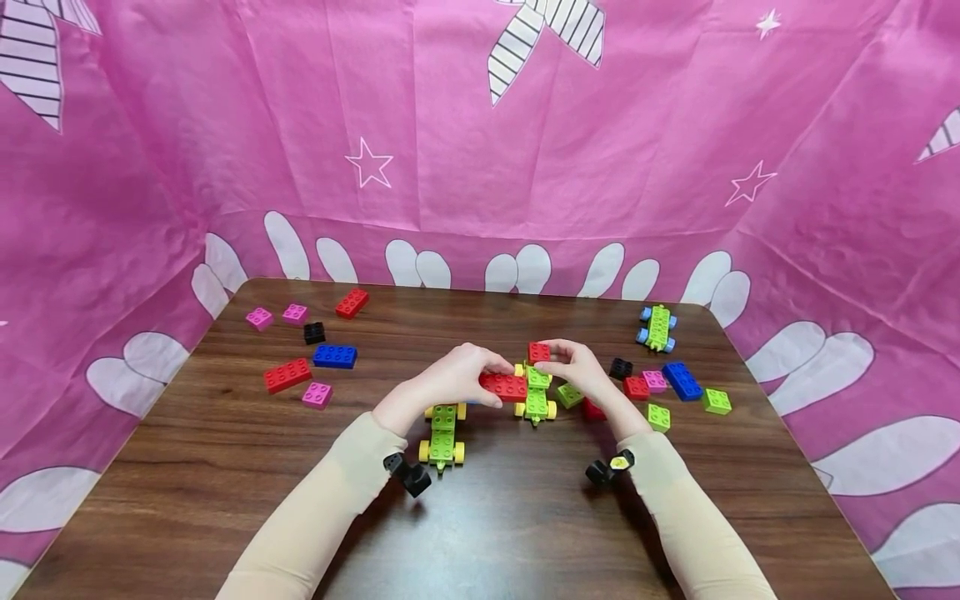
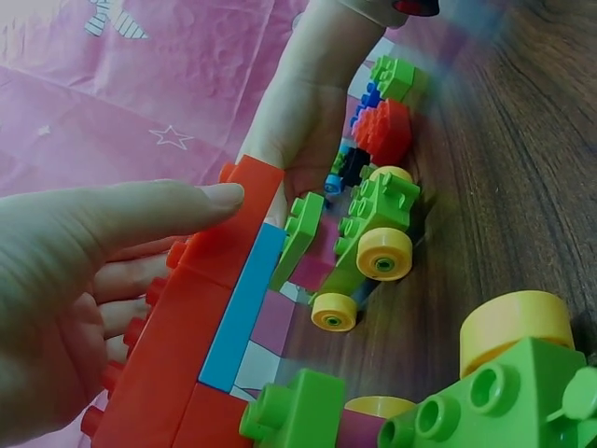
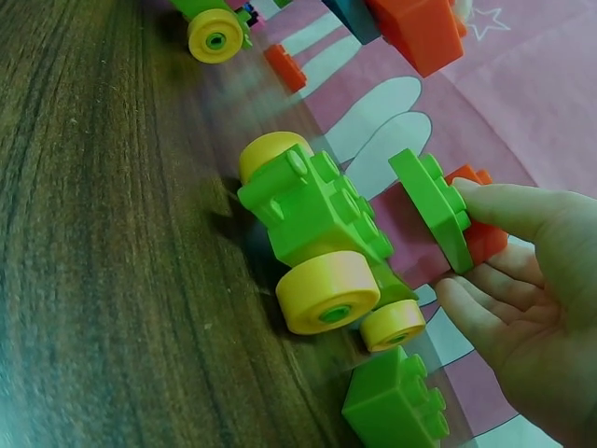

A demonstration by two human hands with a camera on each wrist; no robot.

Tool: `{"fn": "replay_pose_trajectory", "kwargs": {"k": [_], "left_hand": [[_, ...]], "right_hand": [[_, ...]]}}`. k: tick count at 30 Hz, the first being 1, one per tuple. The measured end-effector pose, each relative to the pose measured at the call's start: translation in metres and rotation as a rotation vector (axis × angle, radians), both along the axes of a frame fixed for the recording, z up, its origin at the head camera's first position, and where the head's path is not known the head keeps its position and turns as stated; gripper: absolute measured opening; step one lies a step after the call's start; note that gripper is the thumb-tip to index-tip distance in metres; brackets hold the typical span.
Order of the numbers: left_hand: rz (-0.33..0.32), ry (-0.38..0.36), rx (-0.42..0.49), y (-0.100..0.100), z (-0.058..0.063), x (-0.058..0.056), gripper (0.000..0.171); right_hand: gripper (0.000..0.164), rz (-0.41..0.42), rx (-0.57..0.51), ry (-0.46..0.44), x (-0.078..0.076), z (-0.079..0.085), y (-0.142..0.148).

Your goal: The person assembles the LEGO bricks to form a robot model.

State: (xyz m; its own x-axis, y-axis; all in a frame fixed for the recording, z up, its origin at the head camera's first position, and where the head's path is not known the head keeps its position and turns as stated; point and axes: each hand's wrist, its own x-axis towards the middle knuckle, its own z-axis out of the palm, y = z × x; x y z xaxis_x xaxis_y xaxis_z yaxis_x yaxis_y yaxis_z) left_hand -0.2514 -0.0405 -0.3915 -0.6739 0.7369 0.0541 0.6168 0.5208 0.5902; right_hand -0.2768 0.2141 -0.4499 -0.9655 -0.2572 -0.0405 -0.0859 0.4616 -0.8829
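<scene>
My left hand grips a red brick assembly, its thumb lying along one side. A blue brick is fixed to the underside of this assembly. To the right, my right hand pinches a small red brick on a thin green brick. Those sit over a pink brick on a green toy car base with yellow wheels. Nearer the body and partly behind the left hand stands another green car base with yellow wheels.
At the left lie several loose bricks, among them a blue brick and a red brick. At the right are a blue brick, a light green brick and others. A car base with blue wheels stands at the back right.
</scene>
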Motion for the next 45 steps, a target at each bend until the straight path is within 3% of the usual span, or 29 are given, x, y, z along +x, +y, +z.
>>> {"fn": "replay_pose_trajectory", "kwargs": {"k": [14,24,33,45], "left_hand": [[0.027,-0.005,-0.014,0.001,-0.002,0.001,0.038],[0.03,0.051,0.013,-0.003,-0.003,-0.002,0.036],[0.052,0.052,0.046,-0.005,-0.003,-0.006,0.036],[0.081,0.06,0.049,-0.007,-0.004,-0.008,0.037]], "right_hand": [[0.043,-0.028,-0.042,-0.012,0.004,-0.002,0.0],[0.04,0.032,-0.06,0.03,0.028,0.021,-0.011],[0.041,0.055,-0.088,0.023,0.028,0.001,-0.017],[0.042,0.066,-0.091,0.021,0.033,-0.004,-0.024]]}}
